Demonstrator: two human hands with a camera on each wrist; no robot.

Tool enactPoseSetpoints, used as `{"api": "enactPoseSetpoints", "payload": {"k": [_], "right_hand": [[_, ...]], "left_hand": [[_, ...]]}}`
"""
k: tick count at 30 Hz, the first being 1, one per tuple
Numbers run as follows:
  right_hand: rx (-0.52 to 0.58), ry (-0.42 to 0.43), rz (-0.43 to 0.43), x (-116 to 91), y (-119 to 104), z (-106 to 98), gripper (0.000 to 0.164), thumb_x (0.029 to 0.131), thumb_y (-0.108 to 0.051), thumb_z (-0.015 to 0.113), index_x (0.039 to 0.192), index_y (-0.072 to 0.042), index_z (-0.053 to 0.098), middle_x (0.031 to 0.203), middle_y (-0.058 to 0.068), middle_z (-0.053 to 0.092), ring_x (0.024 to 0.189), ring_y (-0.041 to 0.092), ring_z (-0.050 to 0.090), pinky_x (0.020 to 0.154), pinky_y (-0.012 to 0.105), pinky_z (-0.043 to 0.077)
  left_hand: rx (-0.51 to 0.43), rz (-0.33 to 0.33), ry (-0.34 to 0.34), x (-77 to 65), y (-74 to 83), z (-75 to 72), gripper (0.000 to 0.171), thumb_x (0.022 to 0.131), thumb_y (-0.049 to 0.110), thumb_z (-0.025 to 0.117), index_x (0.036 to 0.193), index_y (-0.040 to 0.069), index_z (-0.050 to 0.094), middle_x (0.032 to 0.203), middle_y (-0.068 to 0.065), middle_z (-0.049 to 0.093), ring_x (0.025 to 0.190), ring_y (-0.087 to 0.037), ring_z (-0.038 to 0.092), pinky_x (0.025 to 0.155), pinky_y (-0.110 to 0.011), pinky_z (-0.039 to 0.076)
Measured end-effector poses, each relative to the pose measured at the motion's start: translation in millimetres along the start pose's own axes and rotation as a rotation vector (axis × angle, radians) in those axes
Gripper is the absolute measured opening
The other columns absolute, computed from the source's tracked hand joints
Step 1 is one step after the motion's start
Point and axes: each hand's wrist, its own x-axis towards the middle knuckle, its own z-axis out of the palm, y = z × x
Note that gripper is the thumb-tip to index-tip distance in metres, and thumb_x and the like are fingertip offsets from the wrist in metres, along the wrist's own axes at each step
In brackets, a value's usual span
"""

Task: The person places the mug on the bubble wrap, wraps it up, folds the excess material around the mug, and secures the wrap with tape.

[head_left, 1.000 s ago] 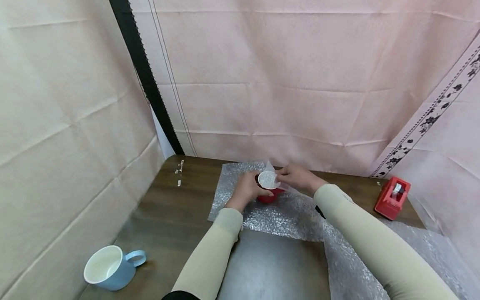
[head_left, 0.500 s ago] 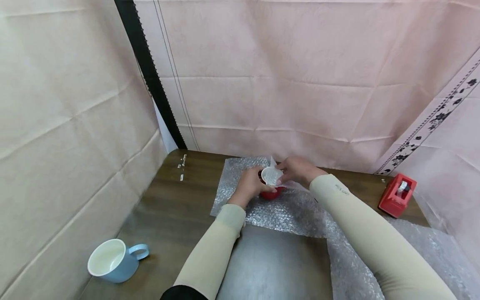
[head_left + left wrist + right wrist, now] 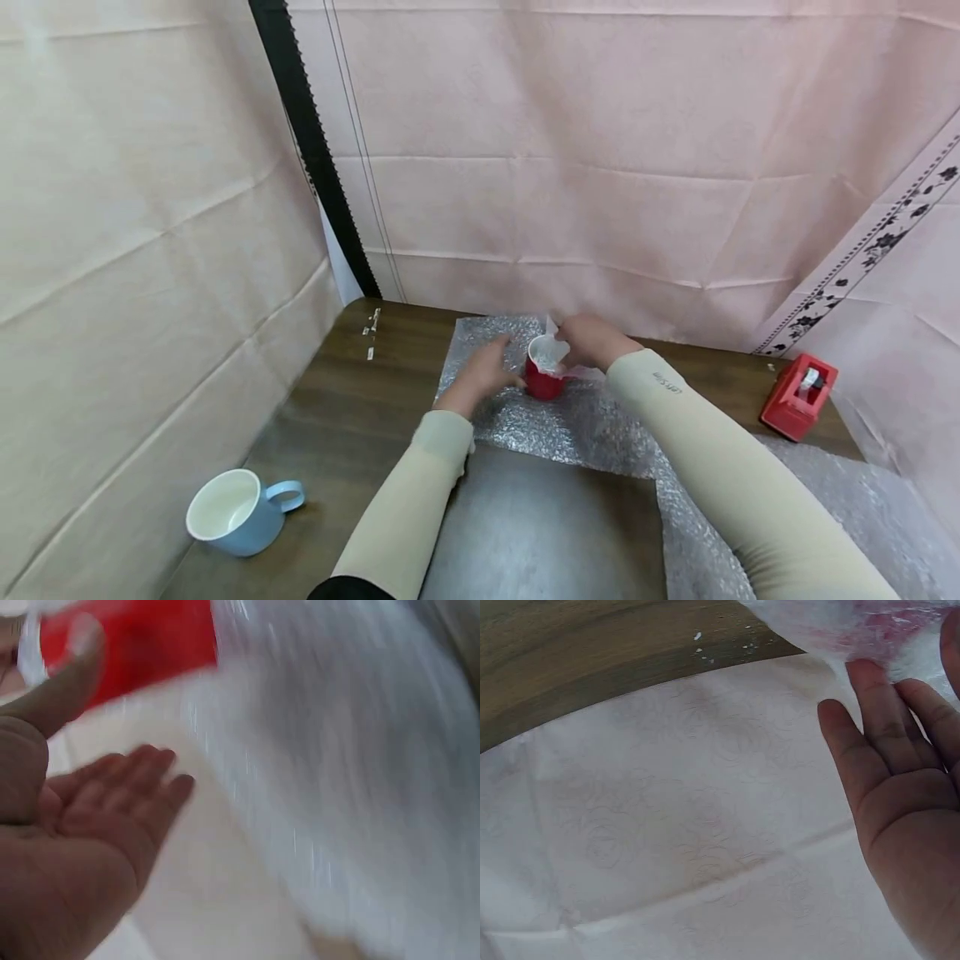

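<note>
A red cup (image 3: 544,379) with a white inside stands on a sheet of bubble wrap (image 3: 517,425) near the table's back edge. Part of the sheet is raised against the cup's right side and over its rim. My left hand (image 3: 480,377) is just left of the cup, fingers and thumb spread, holding nothing. In the left wrist view the thumb overlaps the red cup wall (image 3: 157,645), and the palm (image 3: 67,877) faces up, blurred. At the cup's right, my right hand (image 3: 588,342) pinches the raised wrap (image 3: 832,630) between fingers and thumb.
A light blue mug (image 3: 247,521) stands at the table's left front. A red tape dispenser (image 3: 799,397) sits at the right back. More bubble wrap (image 3: 847,500) spreads along the right side. Small tape scraps (image 3: 371,333) stick to the table's back left. Cloth walls (image 3: 570,167) enclose the table.
My left hand has let go of the cup and moved left, its fingers spreading; more of the red wall shows. The right hand stays at the rim. The head view has shifted slightly.
</note>
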Motion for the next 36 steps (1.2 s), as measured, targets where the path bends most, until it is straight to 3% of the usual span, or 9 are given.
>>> {"api": "enactPoseSetpoints", "payload": {"k": [3, 5, 8, 10, 14, 19, 25, 30, 36], "right_hand": [[0.032, 0.020, 0.011, -1.5, 0.9, -3.2, 0.060, 0.091, -0.016, 0.097, 0.141, 0.008, 0.074, 0.144, 0.027, 0.077, 0.141, 0.047, 0.069, 0.123, 0.057, 0.055], [0.032, 0.035, 0.014, -1.0, 0.6, -5.8, 0.060, 0.091, -0.015, 0.097, 0.141, 0.007, 0.074, 0.145, 0.027, 0.076, 0.142, 0.048, 0.069, 0.123, 0.057, 0.055], [0.005, 0.038, 0.021, 0.2, -0.3, -8.3, 0.060, 0.091, -0.017, 0.097, 0.141, 0.007, 0.075, 0.146, 0.026, 0.076, 0.143, 0.047, 0.068, 0.124, 0.057, 0.054], [-0.014, 0.028, 0.023, 0.8, -1.1, -8.6, 0.060, 0.092, -0.019, 0.096, 0.142, 0.006, 0.075, 0.147, 0.025, 0.076, 0.142, 0.047, 0.069, 0.124, 0.056, 0.054], [-0.004, 0.019, 0.013, 2.4, -2.0, -6.6, 0.063, 0.091, -0.021, 0.097, 0.143, 0.007, 0.074, 0.145, 0.025, 0.077, 0.139, 0.046, 0.071, 0.123, 0.056, 0.055], [0.013, 0.031, -0.008, 4.7, -1.8, -3.1, 0.063, 0.089, -0.022, 0.098, 0.140, 0.008, 0.075, 0.141, 0.025, 0.079, 0.133, 0.046, 0.073, 0.120, 0.056, 0.056], [0.025, 0.037, -0.022, 7.2, 3.0, 2.6, 0.062, 0.090, -0.020, 0.097, 0.142, 0.006, 0.075, 0.142, 0.024, 0.079, 0.132, 0.045, 0.074, 0.119, 0.056, 0.057], [0.071, 0.027, 0.004, -0.4, 11.6, 6.6, 0.061, 0.091, -0.017, 0.096, 0.145, 0.004, 0.074, 0.158, 0.023, 0.069, 0.141, 0.044, 0.071, 0.123, 0.057, 0.055], [0.098, 0.038, 0.004, -6.2, 10.8, 9.4, 0.062, 0.091, -0.017, 0.096, 0.145, 0.004, 0.074, 0.164, 0.023, 0.064, 0.143, 0.046, 0.068, 0.126, 0.058, 0.052]], "left_hand": [[0.213, -0.141, 0.055, -16.1, -11.3, -27.9, 0.069, 0.097, 0.036, 0.090, 0.153, 0.003, 0.067, 0.149, -0.018, 0.075, 0.135, -0.038, 0.073, 0.114, -0.054, 0.062], [0.263, -0.273, 0.014, -44.7, 4.3, -60.8, 0.054, 0.101, 0.035, 0.085, 0.140, -0.001, 0.074, 0.136, -0.020, 0.079, 0.120, -0.038, 0.077, 0.102, -0.056, 0.066], [0.272, -0.404, -0.080, -71.1, 3.1, -83.5, 0.052, 0.103, 0.044, 0.083, 0.128, -0.001, 0.079, 0.123, -0.020, 0.081, 0.104, -0.033, 0.078, 0.089, -0.052, 0.068], [0.250, -0.436, -0.154, -79.6, -6.6, -87.9, 0.054, 0.103, 0.050, 0.082, 0.120, -0.001, 0.080, 0.113, -0.018, 0.080, 0.095, -0.030, 0.075, 0.084, -0.050, 0.067], [0.198, -0.432, -0.295, -73.6, -53.8, -74.6, 0.055, 0.101, 0.058, 0.082, 0.098, 0.004, 0.080, 0.092, -0.014, 0.076, 0.079, -0.029, 0.071, 0.071, -0.046, 0.063], [0.003, -0.470, -0.343, -92.1, -54.1, -81.4, 0.037, 0.105, 0.040, 0.079, 0.089, 0.007, 0.072, 0.082, -0.012, 0.070, 0.070, -0.026, 0.069, 0.065, -0.041, 0.063], [-0.128, -0.311, -0.329, -114.1, -15.6, -111.7, 0.032, 0.112, 0.025, 0.067, 0.093, 0.001, 0.078, 0.086, -0.012, 0.077, 0.074, -0.023, 0.073, 0.069, -0.036, 0.064], [-0.170, -0.100, -0.318, -101.0, 10.8, -115.1, 0.037, 0.115, 0.029, 0.065, 0.091, 0.005, 0.080, 0.089, -0.009, 0.081, 0.078, -0.020, 0.077, 0.077, -0.036, 0.067], [-0.232, 0.014, -0.195, -83.0, 43.7, -104.8, 0.034, 0.117, 0.028, 0.066, 0.093, 0.005, 0.073, 0.099, -0.012, 0.078, 0.091, -0.024, 0.077, 0.088, -0.045, 0.071]]}}
